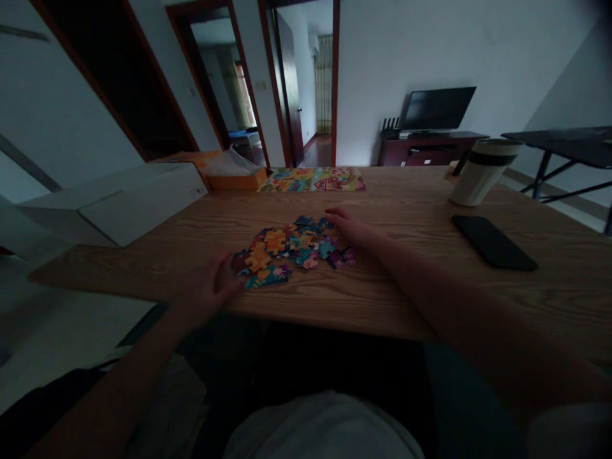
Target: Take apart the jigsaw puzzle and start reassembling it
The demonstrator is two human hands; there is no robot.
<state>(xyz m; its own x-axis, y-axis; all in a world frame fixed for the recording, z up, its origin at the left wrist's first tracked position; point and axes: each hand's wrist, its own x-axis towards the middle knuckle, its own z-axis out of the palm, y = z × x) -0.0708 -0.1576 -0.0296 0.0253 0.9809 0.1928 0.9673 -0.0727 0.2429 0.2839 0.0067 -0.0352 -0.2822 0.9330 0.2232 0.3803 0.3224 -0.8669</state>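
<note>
A loose heap of jigsaw puzzle pieces [299, 245], orange, teal, purple and dark blue, lies near the front of the wooden table. Some pieces overlap. My left hand [210, 287] is at the heap's left edge, a little blurred, its thumb and fingers apart beside the pieces. On the far right side, my right hand [348, 228] rests with fingers stretched out against the edge of the heap. I see no piece held in either hand. The right fingertips are partly hard to make out in the dim light.
Behind the heap lies a colourful printed sheet [315, 180] beside an open orange box [239, 180] with clear plastic in it. A white box [138, 201] stands at the left. A dark phone [492, 242] and a pale tumbler [482, 173] are at the right.
</note>
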